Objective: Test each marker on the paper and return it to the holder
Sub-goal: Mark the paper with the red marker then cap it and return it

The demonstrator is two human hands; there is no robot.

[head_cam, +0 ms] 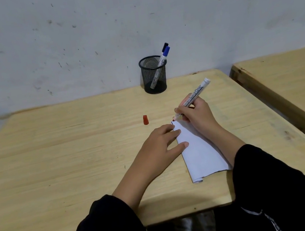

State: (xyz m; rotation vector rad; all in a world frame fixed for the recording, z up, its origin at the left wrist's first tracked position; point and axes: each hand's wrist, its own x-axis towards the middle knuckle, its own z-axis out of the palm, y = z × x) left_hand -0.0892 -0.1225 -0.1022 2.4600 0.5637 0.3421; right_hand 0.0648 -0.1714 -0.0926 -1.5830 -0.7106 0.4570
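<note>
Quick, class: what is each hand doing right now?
Left hand: open, fingers flat on the folded white paper.
Right hand: closed grip on the uncapped white board marker, tip at the paper.

A plain classroom or study room: two bare wooden desks point(74, 156) against a scuffed white wall point(76, 37).

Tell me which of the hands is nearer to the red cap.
Left. The left hand lies flat on the paper's edge, just below the red cap. The right hand, holding a marker, is farther off to the right.

obstacles: red cap point(145, 120), holder point(154, 75) | tbl point(55, 159) left side free
</note>
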